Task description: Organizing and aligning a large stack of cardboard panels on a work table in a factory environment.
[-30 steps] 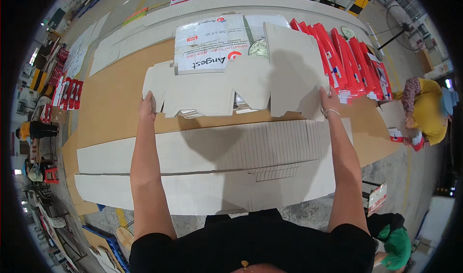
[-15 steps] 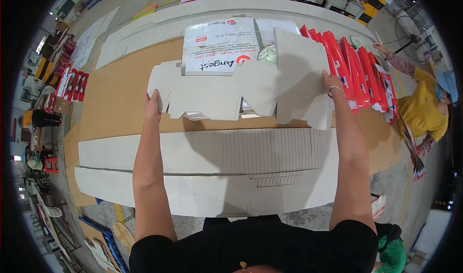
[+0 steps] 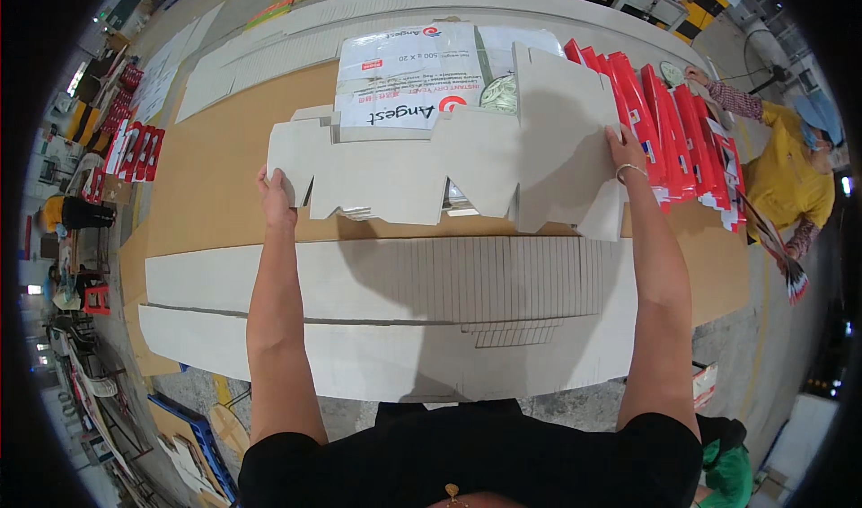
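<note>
My left hand [image 3: 277,197] holds the left end of a die-cut sheet of pale grey cardboard [image 3: 386,174], thumb on top and fingers at the edge. At the sheet's right end, my right hand [image 3: 627,151] is closed on its edge. The sheet has folded flaps and angular notches, and lies partly over a white printed carton [image 3: 404,73]. Beside the carton's right part sits a bundle of pale green string [image 3: 500,93], partly covered by the sheet. Shiny wrapped material shows through a notch, too little to name.
Long grey cardboard pieces with slit lines [image 3: 467,279] lie nearest me on a brown board [image 3: 215,158]. Red flat-folded packages [image 3: 666,135] lean in a row at right. A co-worker in yellow [image 3: 790,180] stands beyond them. More cardboard strips [image 3: 251,68] lie along the far side.
The sheet has shifted slightly left at its left end, with my left hand moving the same way. The co-worker at right has moved, lifting the bunch of thin items in one hand.
</note>
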A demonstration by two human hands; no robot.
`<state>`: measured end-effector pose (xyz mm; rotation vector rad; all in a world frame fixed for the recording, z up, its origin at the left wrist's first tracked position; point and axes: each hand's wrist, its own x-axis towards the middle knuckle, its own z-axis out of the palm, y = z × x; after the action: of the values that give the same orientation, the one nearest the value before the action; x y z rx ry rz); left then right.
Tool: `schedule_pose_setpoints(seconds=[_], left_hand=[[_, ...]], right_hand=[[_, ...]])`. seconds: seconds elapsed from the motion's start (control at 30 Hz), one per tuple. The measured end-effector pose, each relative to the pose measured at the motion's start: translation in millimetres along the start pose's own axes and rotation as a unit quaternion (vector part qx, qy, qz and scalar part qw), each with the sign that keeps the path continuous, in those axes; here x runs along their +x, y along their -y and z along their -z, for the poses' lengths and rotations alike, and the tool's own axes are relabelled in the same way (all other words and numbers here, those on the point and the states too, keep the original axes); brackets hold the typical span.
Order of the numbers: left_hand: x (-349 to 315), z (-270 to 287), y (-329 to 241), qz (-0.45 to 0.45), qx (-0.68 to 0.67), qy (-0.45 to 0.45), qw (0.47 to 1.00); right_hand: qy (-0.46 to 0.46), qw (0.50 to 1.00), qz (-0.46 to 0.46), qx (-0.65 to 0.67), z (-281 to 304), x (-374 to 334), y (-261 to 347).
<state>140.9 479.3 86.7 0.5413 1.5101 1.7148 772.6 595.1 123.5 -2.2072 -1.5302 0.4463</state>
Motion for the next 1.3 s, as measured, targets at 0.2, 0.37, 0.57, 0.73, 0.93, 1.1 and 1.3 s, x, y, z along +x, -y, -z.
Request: schedule_pose_setpoints(seconds=[0.2, 0.37, 0.57, 0.73, 0.93, 1.1, 1.3], left_hand=[[0, -12, 5, 0.032, 0.02, -0.005, 0.999], [15, 9, -10, 0.225, -0.15, 0.12, 0.955], [18, -2, -15, 0.203, -0.068, 0.144, 0.966], [3, -29, -27, 0.165, -0.066, 0.116, 0.977], [4, -36, -31, 0.191, -0.055, 0.11, 0.974], [10, -39, -26, 0.195, -0.041, 0.101, 0.975], [25, -37, -15, 0.192, -0.051, 0.119, 0.973]], right_hand=[[-0.092, 0.993, 0.035, -0.059, -2, 16, -22], [-0.009, 0.991, -0.109, 0.081, 8, 19, -9], [-0.118, 0.979, -0.098, 0.134, -2, 20, -25], [0.014, 0.975, -0.119, 0.186, 9, 44, -46], [0.169, 0.956, -0.173, 0.166, 27, 49, -44], [0.166, 0.946, -0.104, 0.26, 18, 36, -48], [0.193, 0.943, -0.116, 0.245, 15, 55, -66]])
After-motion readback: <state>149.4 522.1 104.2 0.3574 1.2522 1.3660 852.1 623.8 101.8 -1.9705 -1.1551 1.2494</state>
